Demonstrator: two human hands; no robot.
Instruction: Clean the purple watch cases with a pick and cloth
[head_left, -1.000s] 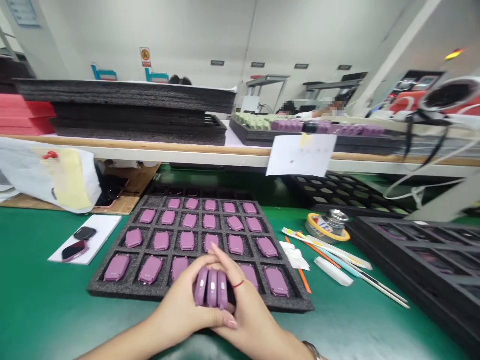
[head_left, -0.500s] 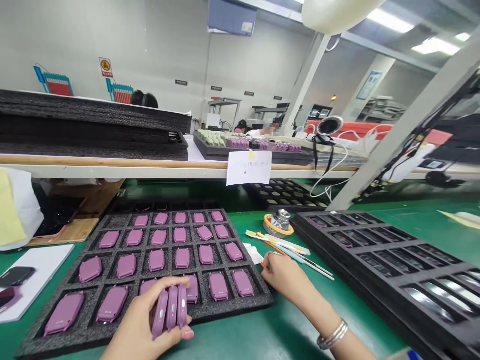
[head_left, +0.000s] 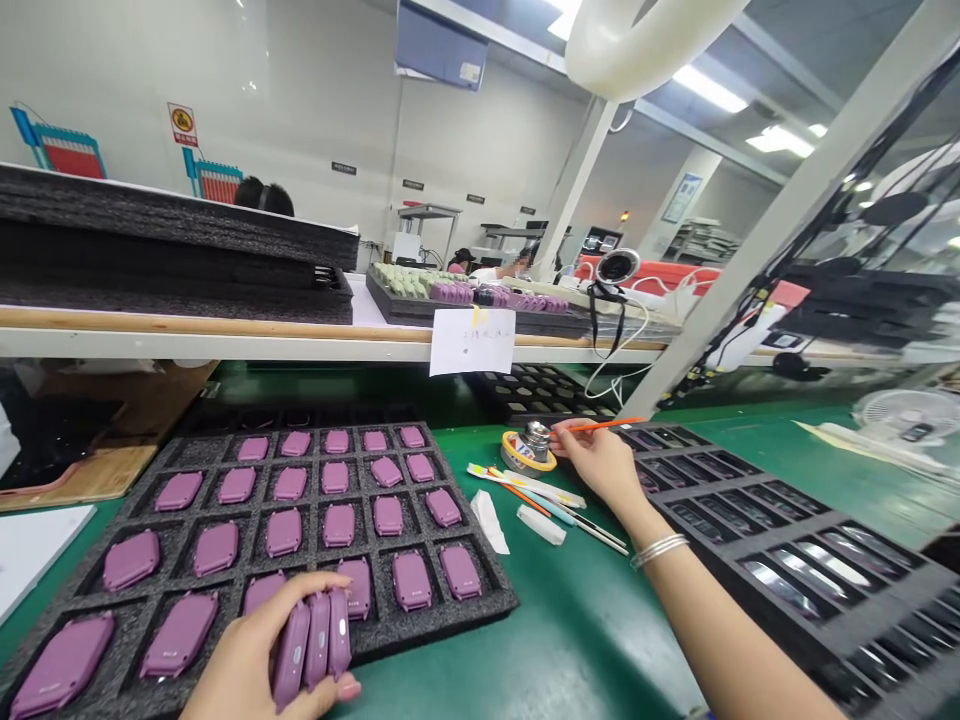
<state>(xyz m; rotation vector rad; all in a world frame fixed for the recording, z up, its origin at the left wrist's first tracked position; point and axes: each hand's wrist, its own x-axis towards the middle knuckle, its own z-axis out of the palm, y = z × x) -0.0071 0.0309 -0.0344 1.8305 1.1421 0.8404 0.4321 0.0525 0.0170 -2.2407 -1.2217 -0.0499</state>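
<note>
My left hand (head_left: 255, 650) grips three purple watch cases (head_left: 318, 636) side by side, their edges with small silver buttons facing up. It is over the front edge of a black foam tray (head_left: 480, 605) whose pockets hold several more purple watch cases (head_left: 412, 578). My right hand (head_left: 600, 462) pinches a thin orange stick (head_left: 609, 425), perhaps a brush. The stick's left end is at a small metal pot (head_left: 535, 436), which stands within a yellow tape roll (head_left: 529, 458). Whether the end touches the pot I cannot tell.
Several thin sticks and brushes (head_left: 551, 490) lie between the trays, near a crumpled white tissue (head_left: 489, 522) and a white piece (head_left: 541, 525). At right, a black tray (head_left: 757, 570) holds dark glossy parts. A shelf (head_left: 375, 348) crosses behind, with a slanted post (head_left: 720, 260).
My right hand has lifted the orange stick from beside the purple tray and carried it to the metal pot. My left hand still holds the three watch cases. The view has shifted right.
</note>
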